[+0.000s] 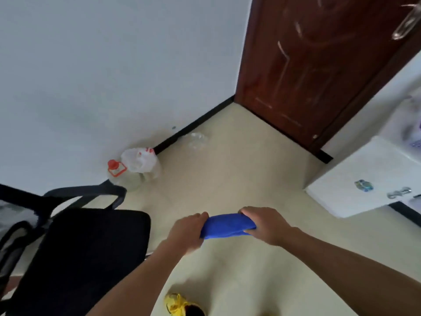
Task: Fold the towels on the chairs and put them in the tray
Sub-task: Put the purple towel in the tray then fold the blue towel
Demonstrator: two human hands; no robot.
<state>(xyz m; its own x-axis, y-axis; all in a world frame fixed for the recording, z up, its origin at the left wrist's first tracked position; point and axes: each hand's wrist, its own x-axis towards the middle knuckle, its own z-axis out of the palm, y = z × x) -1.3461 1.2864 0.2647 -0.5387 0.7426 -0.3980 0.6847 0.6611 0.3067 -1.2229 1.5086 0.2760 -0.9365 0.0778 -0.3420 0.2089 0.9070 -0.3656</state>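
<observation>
The left hand [188, 232] reaches forward from the lower middle with its back up, and its fingers [200, 216] are curled round the left end of a blue towel [227, 225]. The towel is folded into a short thick bundle and held in the air above the floor [227, 174], stretched level between the two hands. The right hand [266, 224] grips the other end, also knuckles up, with its forearm running in from the lower right corner.

A black chair [86, 258] stands at the left edge of the view, near the left hand but not touching it. Beyond it, where the floor meets the pale wall [114, 65], a clear jug [123, 176] with a red cap stands just beside a white plastic bag [140, 159]. Further along the dark skirting lies something clear and crumpled, too blurred to tell. A brown door [307, 65] fills the far corner. A white cabinet [364, 174] juts in from the right. At the bottom edge, a yellow shoe [176, 304] rests on the floor.
</observation>
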